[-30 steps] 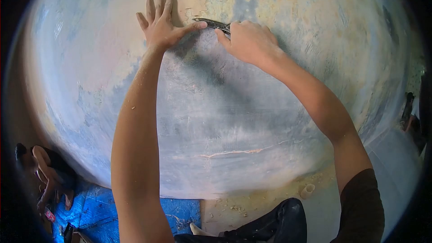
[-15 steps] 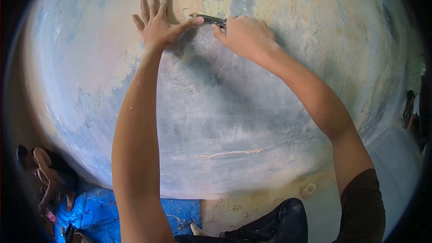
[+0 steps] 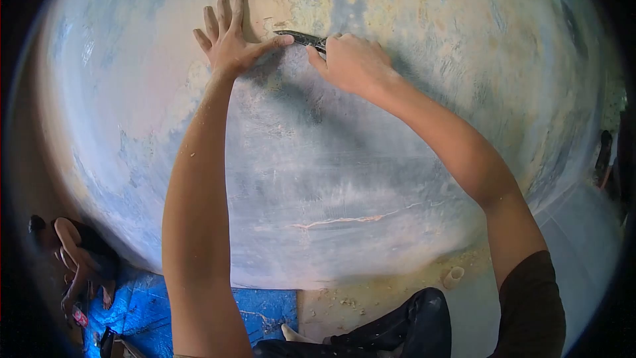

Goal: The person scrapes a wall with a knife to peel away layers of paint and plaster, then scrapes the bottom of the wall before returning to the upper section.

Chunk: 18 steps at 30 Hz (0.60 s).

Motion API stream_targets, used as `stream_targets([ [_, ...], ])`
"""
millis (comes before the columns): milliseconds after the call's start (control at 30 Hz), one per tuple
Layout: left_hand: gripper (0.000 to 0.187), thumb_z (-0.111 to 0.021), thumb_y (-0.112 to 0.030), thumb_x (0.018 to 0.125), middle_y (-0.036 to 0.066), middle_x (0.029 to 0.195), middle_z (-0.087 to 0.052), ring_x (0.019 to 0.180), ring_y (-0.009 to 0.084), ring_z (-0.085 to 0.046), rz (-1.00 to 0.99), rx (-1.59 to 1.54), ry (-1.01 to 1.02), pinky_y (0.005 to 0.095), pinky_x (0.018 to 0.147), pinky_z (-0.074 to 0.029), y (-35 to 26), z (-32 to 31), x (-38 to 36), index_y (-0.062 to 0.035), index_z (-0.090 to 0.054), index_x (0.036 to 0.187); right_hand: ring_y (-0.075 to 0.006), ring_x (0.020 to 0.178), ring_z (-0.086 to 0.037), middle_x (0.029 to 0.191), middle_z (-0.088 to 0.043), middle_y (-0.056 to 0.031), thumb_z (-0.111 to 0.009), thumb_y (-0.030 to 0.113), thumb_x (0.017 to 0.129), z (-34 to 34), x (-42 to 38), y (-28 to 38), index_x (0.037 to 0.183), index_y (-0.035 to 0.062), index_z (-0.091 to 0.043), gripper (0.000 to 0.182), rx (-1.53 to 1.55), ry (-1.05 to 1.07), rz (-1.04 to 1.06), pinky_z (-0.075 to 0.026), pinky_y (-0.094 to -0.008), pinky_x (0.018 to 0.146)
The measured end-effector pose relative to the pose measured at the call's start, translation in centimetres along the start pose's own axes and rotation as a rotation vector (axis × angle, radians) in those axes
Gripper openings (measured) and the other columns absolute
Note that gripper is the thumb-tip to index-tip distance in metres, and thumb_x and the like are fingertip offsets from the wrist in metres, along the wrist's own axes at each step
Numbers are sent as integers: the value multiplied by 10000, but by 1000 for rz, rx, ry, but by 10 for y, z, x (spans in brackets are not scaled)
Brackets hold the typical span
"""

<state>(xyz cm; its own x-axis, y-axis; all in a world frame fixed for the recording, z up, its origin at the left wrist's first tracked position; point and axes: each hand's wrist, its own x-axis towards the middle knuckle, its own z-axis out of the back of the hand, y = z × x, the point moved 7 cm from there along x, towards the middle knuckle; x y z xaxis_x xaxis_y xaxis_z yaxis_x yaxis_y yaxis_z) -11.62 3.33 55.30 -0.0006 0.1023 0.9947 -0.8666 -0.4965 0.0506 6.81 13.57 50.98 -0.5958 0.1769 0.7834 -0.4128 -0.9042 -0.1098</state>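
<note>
The pale, dusty concrete floor (image 3: 371, 305) runs along the bottom of the view, littered with small yellowish flakes and crumbs of debris near the foot of the wall. At about 7 o'clock a crumpled blue plastic tarpaulin (image 3: 265, 308) is spread flat on it, its right edge meeting the bare concrete. At about 5 o'clock a small, short, cream-coloured cylindrical roll (image 3: 453, 277) lies on its side among the scattered flakes.

Head view, facing wall (image 3: 344, 179), close
</note>
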Motion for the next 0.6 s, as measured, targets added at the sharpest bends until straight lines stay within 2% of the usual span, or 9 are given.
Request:
stream_targets([
  [333, 1340, -615, -969, 471, 54, 1673, -89, 1538, 317, 13, 29, -28, -33, 611, 1199, 51, -1, 1, 0, -350, -199, 1584, -309, 615, -684, 683, -686, -168, -410, 434, 1037, 2, 4, 5, 753, -18, -687, 601, 4, 31, -36, -554, -456, 628],
  [433, 1372, -597, -989, 449, 88, 1665, -116, 1536, 330, -1, 36, -24, -32, 606, 1201, 48, 2, 0, 2, -306, -234, 1583, -296, 596, -678, 663, -680, -154, -410, 430, 1039, 4, 9, 6, 746, -7, -687, 595, -28, -13, -12, -553, -447, 615],
  [600, 1370, -600, -990, 446, 103, 1664, -119, 1534, 351, 12, 24, -27, -48, 629, 1184, 52, 5, -4, 5, -300, -257, 1578, -290, 582, -671, 640, -670, -144, -413, 434, 1037, 1, 7, 8, 714, 1, -683, 603, 2, 28, -44, -551, -444, 614],
])
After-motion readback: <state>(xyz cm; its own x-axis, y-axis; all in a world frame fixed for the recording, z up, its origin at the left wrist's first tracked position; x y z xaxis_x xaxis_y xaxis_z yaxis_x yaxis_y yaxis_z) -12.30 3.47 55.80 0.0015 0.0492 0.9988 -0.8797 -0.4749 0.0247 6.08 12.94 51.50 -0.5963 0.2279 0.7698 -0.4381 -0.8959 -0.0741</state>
